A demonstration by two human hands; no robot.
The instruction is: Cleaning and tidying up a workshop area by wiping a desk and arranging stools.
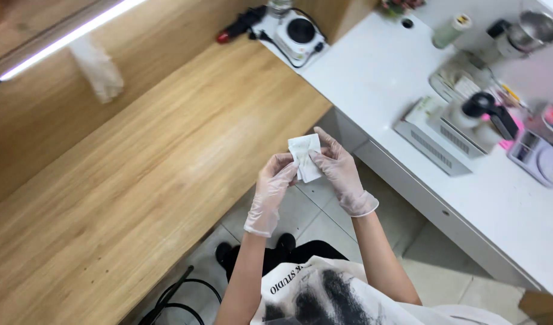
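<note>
Left hand (pixel 271 191) and right hand (pixel 341 171) (both gloved) pinch a white packet (pixel 304 156).

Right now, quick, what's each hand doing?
Left hand: closed, pinching the small flat white paper packet.
Right hand: closed, pinching the same packet's other edge.

The packet (pixel 304 156) is small, flat, white and rectangular, with a faint pale mark on its face. It stands nearly upright, slightly tilted, pinched at both long edges in mid-air above the tiled floor (pixel 312 210), between wooden bench (pixel 138 180) and white counter (pixel 408 90).
</note>
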